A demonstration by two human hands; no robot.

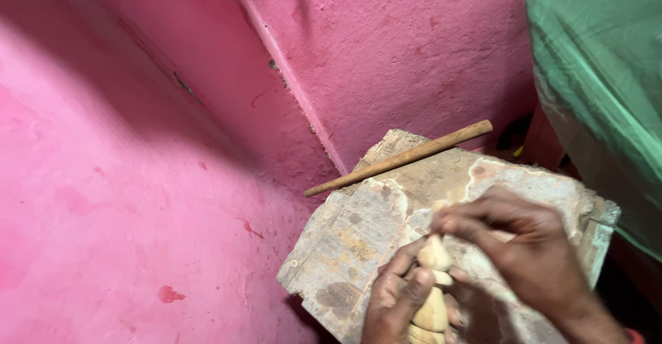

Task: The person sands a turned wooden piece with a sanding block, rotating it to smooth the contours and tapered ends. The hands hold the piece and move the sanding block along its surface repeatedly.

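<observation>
Low in the frame, over a worn wooden board (386, 213) with flaking pale paint, a small carved wooden figure (432, 296), light tan, turned into rounded bulges like stacked beads, tapering to a blunt tip at the top. Gripped around its lower half by the left hand (396, 302), fingers wrapped and closed on the piece, thumb laid along its side. Above and to the right, the right hand (524, 247), fingers curled in toward the top bulge, fingertips pinched just at or beside the tip; whether anything small such as a scrap of abrasive sits under those fingertips, impossible to tell, hidden by the knuckles. Probably light and stiff in the hand, dry raw wood, not slippery, with narrow necks between the bulges that look like the weak points; safest hold seemingly around the thicker lower bulges, as now, rather than by the slim tip. Board tilted and resting against a pink plastered wall (386, 47) in a corner, with a pink floor or ledge (124, 247) spreading to the left, scuffed and stained. Across the far edge of the board, a plain wooden stick (400, 158), lying slantwise, one end jutting past the board toward the wall, well apart from both hands. At upper right, a green cloth (600, 68) draped over something unseen.
</observation>
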